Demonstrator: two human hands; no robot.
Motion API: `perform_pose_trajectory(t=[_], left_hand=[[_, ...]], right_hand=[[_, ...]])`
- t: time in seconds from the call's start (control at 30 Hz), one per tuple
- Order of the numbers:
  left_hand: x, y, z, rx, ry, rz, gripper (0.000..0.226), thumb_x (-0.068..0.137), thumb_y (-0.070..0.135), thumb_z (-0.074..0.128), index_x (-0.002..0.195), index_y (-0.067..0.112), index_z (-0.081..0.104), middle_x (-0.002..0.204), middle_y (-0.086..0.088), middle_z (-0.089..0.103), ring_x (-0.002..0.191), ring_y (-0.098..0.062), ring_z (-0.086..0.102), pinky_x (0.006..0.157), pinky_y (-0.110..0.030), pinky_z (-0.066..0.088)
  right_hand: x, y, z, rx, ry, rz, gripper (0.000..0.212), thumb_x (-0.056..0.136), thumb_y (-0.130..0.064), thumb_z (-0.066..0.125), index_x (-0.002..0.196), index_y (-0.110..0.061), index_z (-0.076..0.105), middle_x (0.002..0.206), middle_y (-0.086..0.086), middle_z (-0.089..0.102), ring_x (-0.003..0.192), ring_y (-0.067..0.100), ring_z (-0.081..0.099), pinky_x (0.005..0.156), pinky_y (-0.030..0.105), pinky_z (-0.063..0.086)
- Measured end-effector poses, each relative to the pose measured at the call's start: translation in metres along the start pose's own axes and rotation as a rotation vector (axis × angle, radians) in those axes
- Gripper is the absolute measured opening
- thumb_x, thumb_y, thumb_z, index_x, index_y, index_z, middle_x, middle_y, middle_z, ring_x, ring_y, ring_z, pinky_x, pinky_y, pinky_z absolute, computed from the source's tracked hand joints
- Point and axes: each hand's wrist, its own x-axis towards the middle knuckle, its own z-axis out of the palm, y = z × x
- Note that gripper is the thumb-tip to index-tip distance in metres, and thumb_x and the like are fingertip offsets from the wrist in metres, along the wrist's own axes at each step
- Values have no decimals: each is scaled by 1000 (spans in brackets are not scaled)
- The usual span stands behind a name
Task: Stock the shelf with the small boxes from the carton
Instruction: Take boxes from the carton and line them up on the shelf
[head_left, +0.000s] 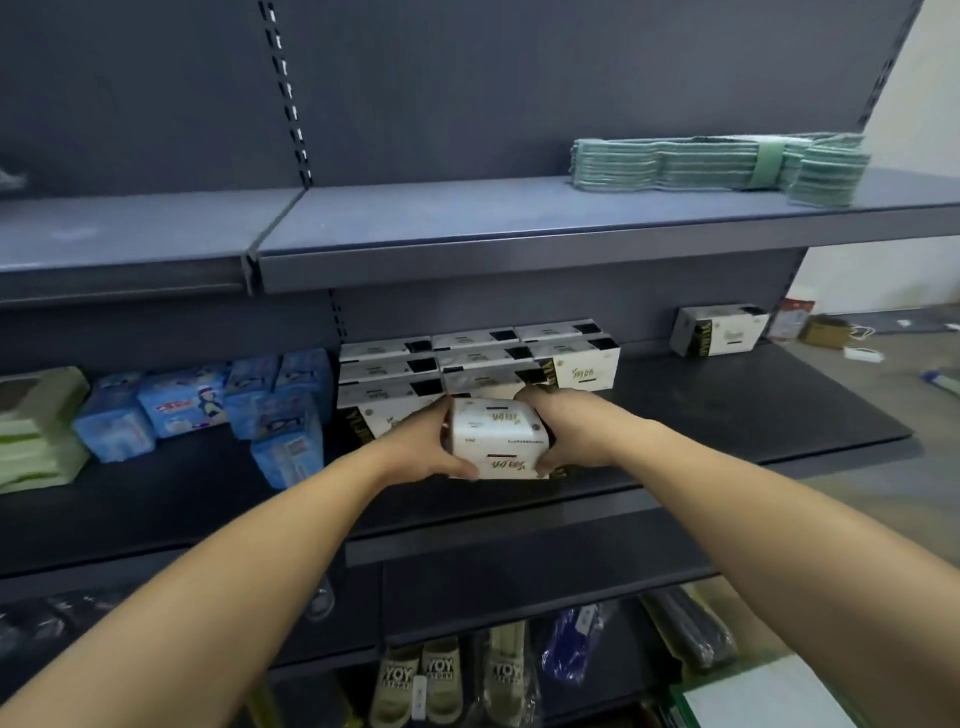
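So the small white box (497, 441) is looking like a pretty easy thing to handle: thin printed cardboard, probably light, stiff enough to keep its shape but I'd guess it's denting if you squeeze too hard. The finish looks a bit glossy, so maybe slightly slick. Taking it by the two short ends, like here, seems the sane way, since it's leaving the bottom free to land flat.

Going left to right, with the box as the reference: the left hand (423, 447) is clamping the box's left end, thumb running along the near bottom edge, the other fingers wrapping round the far side where I can't really see them. The box itself is sitting low over the middle shelf (727, 410), right in front of the stacked boxes (467, 364) already stocked behind it; whether it's touching the shelf yet, I can't tell. The right hand (563, 431) is mirroring on the box's right end, fingers curling over the top far corner, thumb down low near the front edge.

Both forearms are reaching forward nearly straight, converging on the box, wrists roughly level.
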Motion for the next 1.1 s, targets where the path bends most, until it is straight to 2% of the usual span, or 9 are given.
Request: perform_pose_trajectory(t=[0.13,0.23,0.33,0.5,0.63,0.73,0.83,0.97,1.1], left_hand=[[11,19,8,39,67,18,73,66,31,87,128,26,49,112,15,58,106,-6,56,85,-21,45],[19,34,14,63,132,49,74,70,32,84,132,23,45,119,10,55,109,-9,54,88,-23,45],[23,32,16,-84,134,-9,91,63,34,89,138,26,37,124,12,54,113,-8,53,97,-28,47],[31,33,26,-81,45,-40,76,70,35,86,134,24,45,126,15,57,117,-7,55,100,-29,45],[41,52,23,144,27,36,71,79,36,77,139,25,41,130,15,45,117,-8,47,93,-23,39],[53,70,28,227,3,92,77,78,36,77,144,24,38,136,10,43,122,-11,46,98,-25,39],[61,70,39,183,-15,67,84,73,35,83,144,26,37,137,7,45,122,-13,47,99,-29,42],[64,63,41,155,-33,26,89,70,32,86,144,28,36,134,8,49,118,-13,50,103,-35,44],[69,70,43,135,57,39,70,69,33,86,128,27,49,117,7,58,103,-11,55,93,-35,50]], right_hand=[[3,14,-9,-27,-5,-7,101,65,-52,81,147,-27,29,131,-2,58,113,23,57,90,35,49],[10,10,-16,-40,32,-43,85,73,-32,77,144,-23,32,115,1,63,100,24,60,75,32,52],[13,25,-25,238,94,-17,78,71,-15,76,134,-23,32,99,2,61,83,22,61,58,33,50],[4,62,-26,721,99,124,94,62,-16,88,135,-23,28,114,0,57,105,20,61,81,32,56],[-7,72,-31,230,122,59,119,61,-38,87,150,-43,8,153,-3,33,134,25,40,102,42,46],[-4,58,-34,-175,20,50,93,70,-47,81,148,-37,30,131,-3,57,113,22,55,77,32,48],[-2,58,-29,-151,-114,115,69,75,-39,80,136,-25,51,114,0,65,86,20,59,67,30,46],[-13,70,-30,-40,-125,137,67,83,-27,76,142,-23,46,128,2,61,108,24,59,88,36,51],[-13,67,-22,-226,-22,65,74,79,-36,77,143,-24,40,131,1,57,114,25,56,85,37,52]])
